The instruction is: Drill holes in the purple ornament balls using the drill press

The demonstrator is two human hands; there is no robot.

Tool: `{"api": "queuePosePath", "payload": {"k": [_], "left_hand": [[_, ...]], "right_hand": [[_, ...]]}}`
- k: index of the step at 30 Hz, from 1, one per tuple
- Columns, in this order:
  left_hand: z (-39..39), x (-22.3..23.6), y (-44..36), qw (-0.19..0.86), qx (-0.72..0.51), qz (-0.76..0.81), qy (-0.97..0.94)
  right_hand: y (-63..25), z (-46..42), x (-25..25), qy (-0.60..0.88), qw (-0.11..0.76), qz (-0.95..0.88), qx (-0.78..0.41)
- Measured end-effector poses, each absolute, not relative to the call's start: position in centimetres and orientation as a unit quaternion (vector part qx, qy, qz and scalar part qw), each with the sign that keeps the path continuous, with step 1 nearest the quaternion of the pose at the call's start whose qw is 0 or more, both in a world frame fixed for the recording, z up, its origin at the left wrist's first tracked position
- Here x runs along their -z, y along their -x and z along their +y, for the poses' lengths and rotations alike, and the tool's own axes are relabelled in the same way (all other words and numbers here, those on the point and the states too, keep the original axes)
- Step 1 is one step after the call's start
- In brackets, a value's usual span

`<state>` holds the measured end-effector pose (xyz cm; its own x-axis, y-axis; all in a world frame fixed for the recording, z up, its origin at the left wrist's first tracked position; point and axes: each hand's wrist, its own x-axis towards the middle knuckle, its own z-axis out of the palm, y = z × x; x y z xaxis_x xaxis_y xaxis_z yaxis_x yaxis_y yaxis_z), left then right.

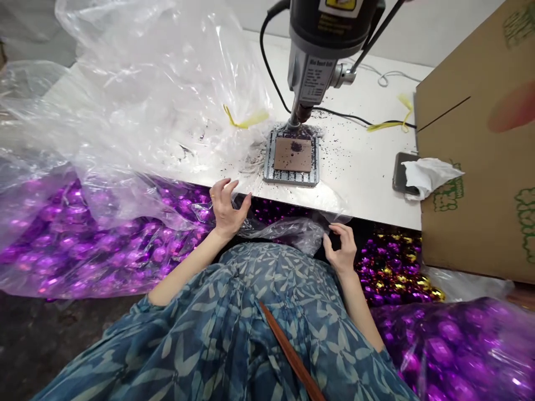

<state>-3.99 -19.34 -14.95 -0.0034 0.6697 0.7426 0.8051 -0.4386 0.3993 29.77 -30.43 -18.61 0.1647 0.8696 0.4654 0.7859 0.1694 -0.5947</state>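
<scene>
My left hand (pixel 226 210) is at the white table's front edge, fingers bent and spread, thumb apart from them. Nothing shows in its grasp; clear plastic lies just beside it. My right hand (pixel 341 249) hovers lower right, fingers curled with a gap to the thumb, close to a crumpled clear plastic bag (pixel 292 231). That bag lies between both hands, below the table edge. Ahead stands a small bench drill (pixel 311 78). On its slotted metal base (pixel 270 177) rests a brown square board (pixel 284 161) sprinkled with dark shavings.
A large clear bag of shiny purple balls (pixel 159 250) spreads along the left; another purple-filled bag (pixel 451 345) is lower right. A cardboard box (pixel 480 167) stands at right, near a phone (pixel 400 174) and white tissue (pixel 430 175). Yellow ties (pixel 246 119) and shavings lie on the table (pixel 376 195).
</scene>
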Motion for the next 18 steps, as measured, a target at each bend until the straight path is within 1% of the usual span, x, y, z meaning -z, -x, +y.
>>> {"api": "queuePosePath", "payload": {"k": [4, 7, 8, 10, 13, 18], "left_hand": [[-17.3, 12.5, 1.3, 0.054, 0.452, -0.472, 0.755], [-15.6, 11.9, -1.1, 0.027, 0.440, -0.445, 0.779], [-15.1, 11.8, -1.8, 0.021, 0.434, -0.448, 0.781], [-14.1, 11.9, -2.8, 0.011, 0.418, -0.472, 0.776], [-13.1, 13.0, -3.0, -0.014, 0.389, -0.516, 0.763], [-12.6, 15.9, -1.6, -0.051, 0.399, -0.507, 0.762]], "right_hand": [[-31.2, -25.3, 11.2, 0.593, 0.491, -0.638, -0.024], [-32.6, -18.4, 6.2, 0.594, 0.545, -0.592, -0.015], [-32.7, -15.8, 5.1, 0.594, 0.546, -0.591, -0.033], [-32.3, -10.6, 4.0, 0.591, 0.532, -0.603, -0.073], [-30.3, -4.1, 4.3, 0.578, 0.502, -0.631, -0.127], [-26.6, 2.7, 5.2, 0.520, 0.473, -0.684, -0.196]]}}
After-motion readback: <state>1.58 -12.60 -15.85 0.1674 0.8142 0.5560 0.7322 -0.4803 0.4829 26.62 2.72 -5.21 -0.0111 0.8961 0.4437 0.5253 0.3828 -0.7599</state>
